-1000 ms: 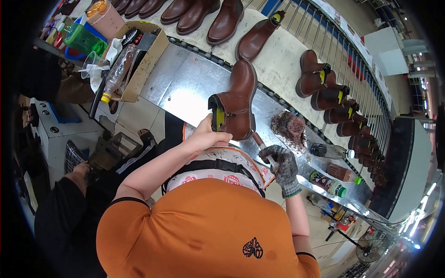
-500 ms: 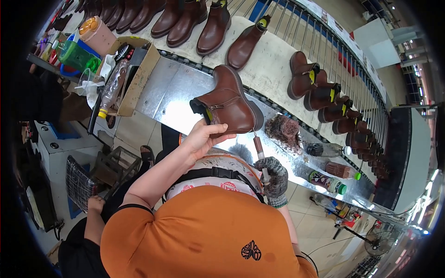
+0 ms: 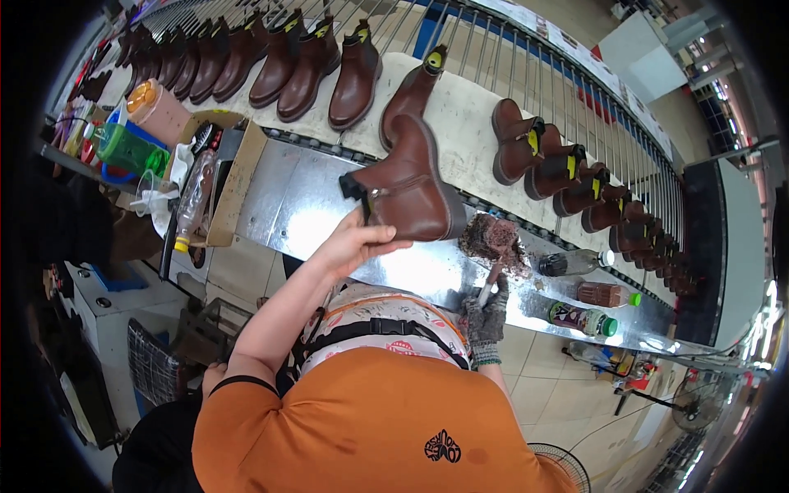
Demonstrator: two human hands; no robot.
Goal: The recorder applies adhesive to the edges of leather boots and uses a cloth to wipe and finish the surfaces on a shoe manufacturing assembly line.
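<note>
A brown ankle boot [image 3: 411,193] with a side zip is held up by my bare left hand [image 3: 357,245], thumb on its upper and fingers underneath. Its sole faces right. My right hand [image 3: 486,316], in a grey knitted glove, grips a slim brown-and-white tool [image 3: 491,283] whose exact kind I cannot make out. The tool's far end is at a crumbly, brown-crusted lump [image 3: 491,236] on the metal bench [image 3: 283,193]; whether it touches is unclear. Brown crumbs lie around the lump.
Brown boots [image 3: 308,78] line the white conveyor [image 3: 468,90] behind the bench, with more boots [image 3: 518,140] at right. Several bottles [image 3: 604,294] lie on the bench's right. A cardboard box [image 3: 238,181] with a brush and bottle stands left. Another person's dark-clothed leg [image 3: 156,435] is lower left.
My right hand has moved the slim tool away from the boot's toe to the brown lump. The boot stays in my left hand, almost in place. The view has shifted slightly.
</note>
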